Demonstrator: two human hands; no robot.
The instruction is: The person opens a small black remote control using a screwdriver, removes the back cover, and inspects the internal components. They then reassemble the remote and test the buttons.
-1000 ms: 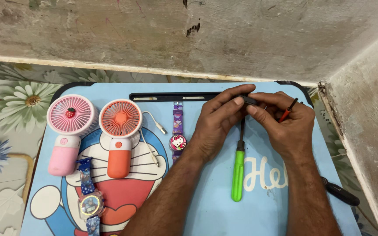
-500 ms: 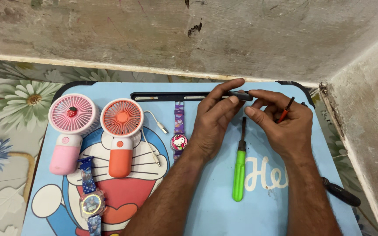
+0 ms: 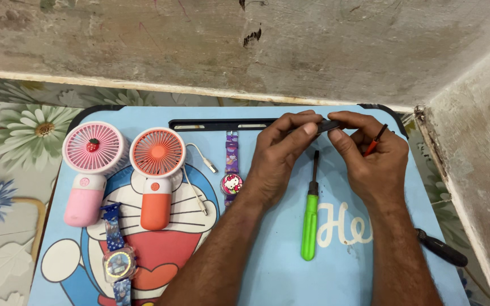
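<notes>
the small dark part [image 3: 329, 125] is lying between the two hands near the far edge of the blue cartoon tray [image 3: 267, 283], its long axis running roughly left to right, in line with the long black bar [image 3: 216, 124] resting along that edge. whether the part is joined to the bar cannot be told — the fingers are covering the junction.

the left hand [image 3: 282, 156] is pinching the part's left end with thumb and fingertips closed on it. the right hand [image 3: 370, 161] is pinching the right end, and is also carrying a thin red-tipped tool [image 3: 374, 141] tucked between its fingers. both hands are equally near, wrists down, fingers pointing toward the wall.

just beneath the hands, a green-handled screwdriver [image 3: 310, 218] is lying with its shaft pointing up at the part. to the left are sitting a purple watch [image 3: 232, 170], an orange fan [image 3: 156, 173], a pink fan [image 3: 91, 170] and a blue watch [image 3: 117, 255].
</notes>
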